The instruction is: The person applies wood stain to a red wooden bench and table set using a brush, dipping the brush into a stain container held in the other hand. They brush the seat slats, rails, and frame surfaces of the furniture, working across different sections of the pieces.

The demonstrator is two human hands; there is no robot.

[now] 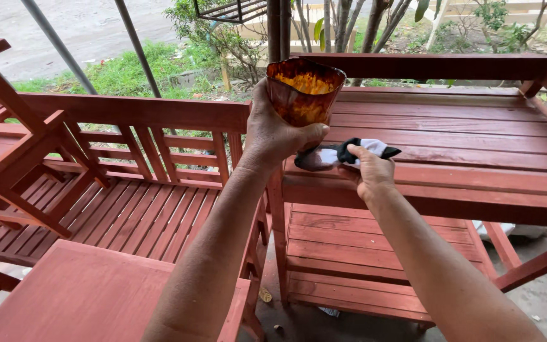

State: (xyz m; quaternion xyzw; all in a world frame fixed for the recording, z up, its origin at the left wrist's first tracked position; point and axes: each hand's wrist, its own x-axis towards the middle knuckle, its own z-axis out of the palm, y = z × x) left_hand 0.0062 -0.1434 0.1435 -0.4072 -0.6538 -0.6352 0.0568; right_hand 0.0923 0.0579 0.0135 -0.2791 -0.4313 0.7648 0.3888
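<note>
Amber cut-off bottle (303, 90), open end up, inside stained orange-yellow, held aloft just above centre of view, over the front left corner of a red-brown slatted wooden table (476, 136).

Far left, at nine o'clock: a tilted red-stained wooden frame (17, 136), leaning over a slatted bench seat (128, 215) with a railed back (159, 114). At seven o'clock, a flat red wooden board (90, 294) in the foreground.

Left hand (273, 133), rising from six o'clock, wrapped round the bottle's lower part, thumb across the near side, other fingers hidden behind the glass; grip closed firmly on it.

Right hand (370, 171), just to four o'clock of the bottle, fingers curled tight on a black-and-white rag (349, 152), pinching it against the table's front edge. Rag bunched, one end reaching to the bottle's base, touching or nearly so; cannot tell which.

Below the table top, at five o'clock, a lower slatted shelf (356, 253). Beyond, at twelve o'clock, tree trunks (337, 25) and grass.
</note>
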